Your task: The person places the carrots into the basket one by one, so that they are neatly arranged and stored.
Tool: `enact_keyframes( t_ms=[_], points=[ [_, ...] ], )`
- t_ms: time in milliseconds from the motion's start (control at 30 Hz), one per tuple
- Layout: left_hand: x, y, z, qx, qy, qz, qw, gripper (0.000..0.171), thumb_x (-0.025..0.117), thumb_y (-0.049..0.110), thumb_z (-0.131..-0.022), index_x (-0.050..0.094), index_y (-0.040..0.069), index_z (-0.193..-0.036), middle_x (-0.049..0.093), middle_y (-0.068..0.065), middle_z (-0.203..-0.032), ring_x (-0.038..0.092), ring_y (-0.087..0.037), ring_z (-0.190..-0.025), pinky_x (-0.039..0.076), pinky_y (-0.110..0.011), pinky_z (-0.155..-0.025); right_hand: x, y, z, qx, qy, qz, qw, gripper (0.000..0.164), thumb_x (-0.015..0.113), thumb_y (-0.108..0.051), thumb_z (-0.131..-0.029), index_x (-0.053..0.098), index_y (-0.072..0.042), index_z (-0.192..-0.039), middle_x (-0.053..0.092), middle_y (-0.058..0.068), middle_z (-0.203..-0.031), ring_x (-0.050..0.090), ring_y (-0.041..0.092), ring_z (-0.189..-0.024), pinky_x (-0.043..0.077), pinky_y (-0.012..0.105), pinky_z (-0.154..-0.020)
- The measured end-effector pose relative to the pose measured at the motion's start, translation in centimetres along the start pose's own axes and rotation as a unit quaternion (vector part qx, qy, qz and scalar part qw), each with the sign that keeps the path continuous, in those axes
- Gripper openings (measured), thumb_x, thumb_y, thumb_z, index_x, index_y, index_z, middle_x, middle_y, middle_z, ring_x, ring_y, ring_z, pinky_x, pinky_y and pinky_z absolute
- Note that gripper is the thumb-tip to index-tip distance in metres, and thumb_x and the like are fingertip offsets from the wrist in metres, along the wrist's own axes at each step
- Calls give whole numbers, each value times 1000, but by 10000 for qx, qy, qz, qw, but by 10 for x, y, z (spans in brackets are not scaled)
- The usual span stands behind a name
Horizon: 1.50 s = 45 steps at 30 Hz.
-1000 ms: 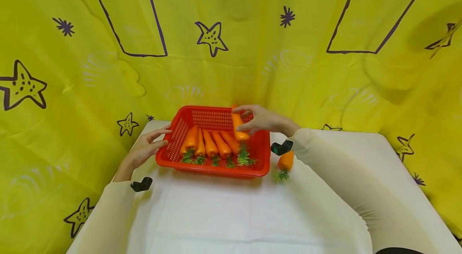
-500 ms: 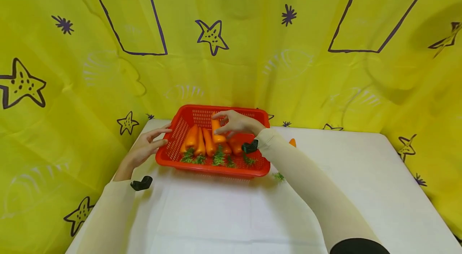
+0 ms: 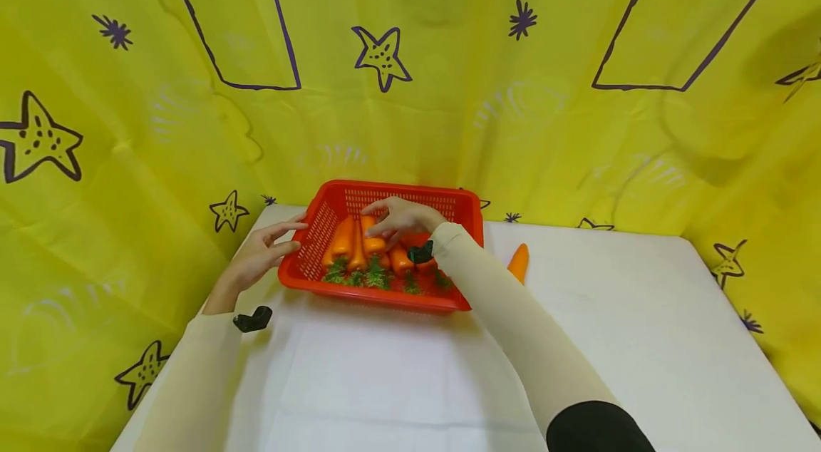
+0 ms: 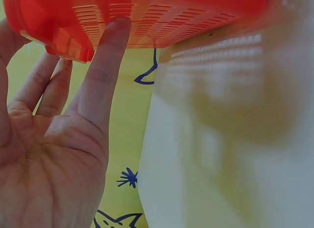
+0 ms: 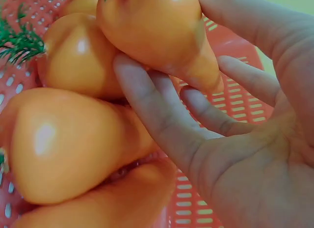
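Observation:
A red plastic basket (image 3: 378, 296) with slotted walls holds several orange carrots (image 3: 344, 242) with green tops, laid side by side. My right hand (image 3: 407, 215) is inside it, pinching a carrot (image 3: 373, 242) above the others. The right wrist view shows this carrot (image 5: 152, 31) between thumb and fingers, close over the neighbouring carrots (image 5: 73, 144). At the basket's left end, my left hand (image 3: 256, 263) touches the rim and side with extended fingers. In the left wrist view one finger of the left hand (image 4: 54, 159) lies against the slotted wall, with other fingertips partly hidden behind the basket (image 4: 196, 2).
Another carrot (image 3: 519, 263) lies on the white table (image 3: 359, 381) right of the basket, partly hidden by my right sleeve (image 3: 507, 324). A yellow patterned curtain (image 3: 423, 124) hangs close behind the basket and along the left side.
My right hand has carried the carrot leftward across the basket and lowered it among the others. The left hand stays at the basket's left end. The head view has tilted slightly.

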State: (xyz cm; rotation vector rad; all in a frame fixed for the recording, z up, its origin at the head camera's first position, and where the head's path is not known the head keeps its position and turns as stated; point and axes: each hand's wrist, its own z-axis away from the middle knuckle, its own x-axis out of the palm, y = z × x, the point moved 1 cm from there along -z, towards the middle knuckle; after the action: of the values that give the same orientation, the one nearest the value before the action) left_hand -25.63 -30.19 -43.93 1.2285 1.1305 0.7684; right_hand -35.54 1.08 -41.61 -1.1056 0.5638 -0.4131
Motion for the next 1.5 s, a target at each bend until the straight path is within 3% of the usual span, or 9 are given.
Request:
enact_keyframes(
  t_ms=[267,400,533,767,967,1200,1367,1500],
  points=[
    [1,4,-3,-3,-8,2,10000,44,59,5,-103,51,-5,-145,26,-7,-169,27,-38,-151,54,-23,-93,2,3,-7,-93,-128,101,9998,58,71,-18,-99,49,-7,-151,63,5,-99,58,21,-73,59,39,-87],
    [1,5,-2,-25,38,15,10000,44,59,4,-103,51,-5,-145,26,-7,-169,26,-38,-152,53,-22,-93,5,5,-10,-120,-94,99,9998,57,70,-19,-100,48,-7,-152,57,6,-86,57,20,-73,58,35,-84],
    [1,3,-1,-50,-6,93,9999,44,59,4,-103,50,-6,-145,25,-7,-169,26,-38,-151,53,-23,-94,7,8,-12,-40,2,17,10000,58,71,-20,-99,49,-8,-151,60,6,-92,56,21,-73,60,37,-85],
    [-1,-2,0,28,-2,121,9999,43,59,5,-103,51,-6,-144,25,-8,-169,33,-39,-148,55,-25,-93,9,7,-12,66,163,34,9998,58,73,-20,-97,51,-9,-150,65,10,-125,68,22,-92,60,40,-85],
    [-1,-2,0,12,5,53,10000,44,60,7,-104,51,-5,-145,26,-7,-169,42,-27,-143,55,-26,-93,10,6,-12,107,144,-24,9998,59,73,-20,-97,50,-9,-151,65,13,-126,66,22,-90,60,39,-85],
    [-1,-1,1,43,-25,166,9998,43,59,4,-103,49,-7,-144,24,-9,-169,28,-40,-150,54,-24,-94,9,3,-9,70,46,17,10000,61,72,-19,-98,47,-8,-152,64,13,-129,69,23,-96,60,39,-86],
    [-1,-1,1,21,-12,153,9999,44,59,5,-103,50,-6,-145,24,-8,-170,28,-40,-150,54,-23,-93,3,-6,4,-46,5,184,9998,65,72,-19,-98,43,-8,-155,60,18,-132,67,28,-98,59,44,-90],
    [-2,-1,1,32,-12,113,9999,44,60,7,-104,51,-5,-145,24,-7,-170,28,-40,-150,54,-24,-93,-6,-15,20,-262,89,633,9976,68,71,-20,-99,39,-8,-158,58,23,-135,67,37,-100,57,49,-92]
  ],
)
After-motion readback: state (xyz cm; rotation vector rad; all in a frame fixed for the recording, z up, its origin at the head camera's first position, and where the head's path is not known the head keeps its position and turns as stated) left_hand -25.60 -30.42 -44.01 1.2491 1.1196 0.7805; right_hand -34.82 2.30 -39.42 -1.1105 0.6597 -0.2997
